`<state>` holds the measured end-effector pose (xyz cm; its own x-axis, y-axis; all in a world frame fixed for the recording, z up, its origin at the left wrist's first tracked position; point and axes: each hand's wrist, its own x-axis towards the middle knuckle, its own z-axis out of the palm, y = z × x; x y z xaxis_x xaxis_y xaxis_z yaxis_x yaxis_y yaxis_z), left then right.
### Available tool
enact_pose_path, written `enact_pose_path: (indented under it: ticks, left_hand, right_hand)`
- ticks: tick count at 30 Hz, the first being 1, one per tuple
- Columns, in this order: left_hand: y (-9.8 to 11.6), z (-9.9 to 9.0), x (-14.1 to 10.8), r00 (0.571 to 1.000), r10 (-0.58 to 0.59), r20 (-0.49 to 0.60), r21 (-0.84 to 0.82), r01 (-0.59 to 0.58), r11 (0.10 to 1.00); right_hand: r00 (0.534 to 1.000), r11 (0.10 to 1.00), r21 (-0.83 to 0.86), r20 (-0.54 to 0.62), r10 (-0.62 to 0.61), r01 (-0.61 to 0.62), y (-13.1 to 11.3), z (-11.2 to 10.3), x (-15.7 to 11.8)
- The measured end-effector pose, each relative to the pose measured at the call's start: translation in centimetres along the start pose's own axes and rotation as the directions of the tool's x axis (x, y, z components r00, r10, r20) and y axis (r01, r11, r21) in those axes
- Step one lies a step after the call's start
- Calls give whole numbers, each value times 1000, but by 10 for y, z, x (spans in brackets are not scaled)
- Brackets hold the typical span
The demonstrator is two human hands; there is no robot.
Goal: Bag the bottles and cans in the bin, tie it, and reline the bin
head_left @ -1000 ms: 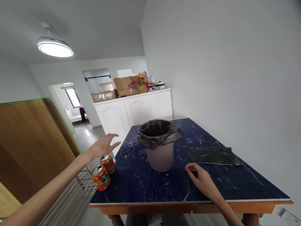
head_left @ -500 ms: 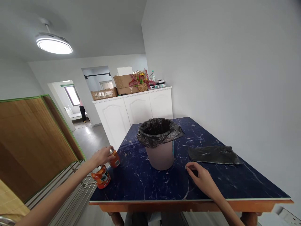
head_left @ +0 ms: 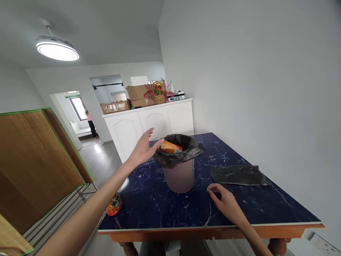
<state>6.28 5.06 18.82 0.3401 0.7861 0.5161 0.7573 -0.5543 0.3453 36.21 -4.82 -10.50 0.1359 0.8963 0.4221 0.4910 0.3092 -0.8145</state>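
My left hand (head_left: pixel 144 148) is open at the left rim of a pinkish bin (head_left: pixel 179 177) lined with a black bag (head_left: pixel 173 160). An orange can (head_left: pixel 170 147) lies tilted in the bin's mouth, just beyond my thumb. Partly behind my left forearm, another orange can (head_left: pixel 114 206) stands at the table's left edge. My right hand (head_left: pixel 222 200) rests on the blue marbled table (head_left: pixel 149 209), thumb and forefinger pinched on something small that I cannot make out. Flat black plastic (head_left: pixel 238 175) lies beyond it.
Behind the table, a white cabinet (head_left: pixel 154 122) holds cardboard boxes (head_left: pixel 137 96) and a flower basket (head_left: pixel 159 98). A metal rack (head_left: pixel 61 213) stands left of the table. A person (head_left: pixel 91 124) is in the far room.
My left hand has moved right from the table's left edge to the bin and opened. The can it held is now in the bin's mouth. My right hand has stayed pinched.
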Motion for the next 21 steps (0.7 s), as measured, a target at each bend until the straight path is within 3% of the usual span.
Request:
enact_pose_path:
  ticks: [4,7,11,13,16,18,21]
  left_hand:
    - [-40,-20,-33,998,-57,1,160,56,986]
    - [-86,-49,-68,979,-170,111,270,135,953]
    - [-143,-71,-125,872,-369,323,331,261,907]
    - [-163,-68,-152,839,-393,376,329,275,903]
    - [-178,-49,-179,883,-352,312,330,246,911]
    - [-181,-35,-185,919,-322,230,341,234,911]
    - [-173,-22,-175,938,-293,184,287,234,929]
  right_hand:
    - [1000,1000,-4,8,-5,5,-1,0,1]
    - [1000,1000,-6,12,-4,4,0,0,0]
    - [1000,1000,-18,7,2,-2,1,0,-1]
    - [1000,1000,-25,5,3,-3,0,0,-1]
    - [1000,1000,-25,0,-3,3,0,0,-1]
    - [1000,1000,-29,6,0,1,0,-1,-1]
    - [1000,1000,-31,15,5,-5,-1,-1,0]
